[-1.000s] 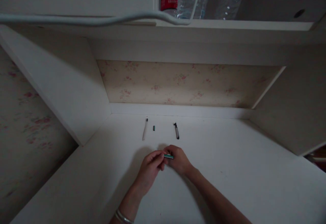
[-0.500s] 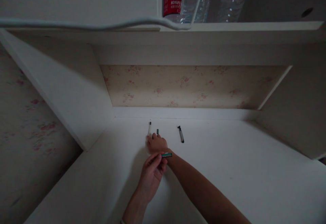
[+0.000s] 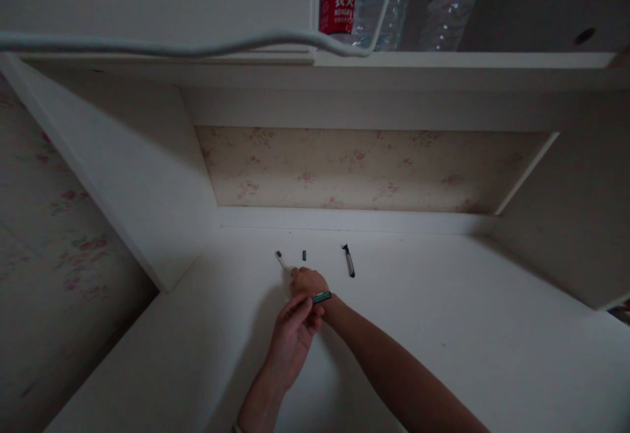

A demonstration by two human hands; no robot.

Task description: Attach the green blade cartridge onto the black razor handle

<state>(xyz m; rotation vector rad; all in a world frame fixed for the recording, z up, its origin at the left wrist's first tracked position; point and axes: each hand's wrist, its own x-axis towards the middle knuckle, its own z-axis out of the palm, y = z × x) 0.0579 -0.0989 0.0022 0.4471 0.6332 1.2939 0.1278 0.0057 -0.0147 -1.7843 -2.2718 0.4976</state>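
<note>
Two hands pinch: left hand point(image 3: 295, 331) a green barrel point(image 3: 322, 298), right hand point(image 3: 308, 282) the refill point(image 3: 280, 260) beyond.

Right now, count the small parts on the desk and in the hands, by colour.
Green: 2, the barrel in the left hand and a small piece on the desk.
White: 1, the thin refill in the right hand.
Black: 1, the clip piece.
Total: 4

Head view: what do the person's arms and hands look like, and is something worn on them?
Both the left hand and the right hand are bare, without gloves. No sleeves are in view. A thin pale bangle seems to sit at the left wrist, at the picture's bottom edge.
</note>
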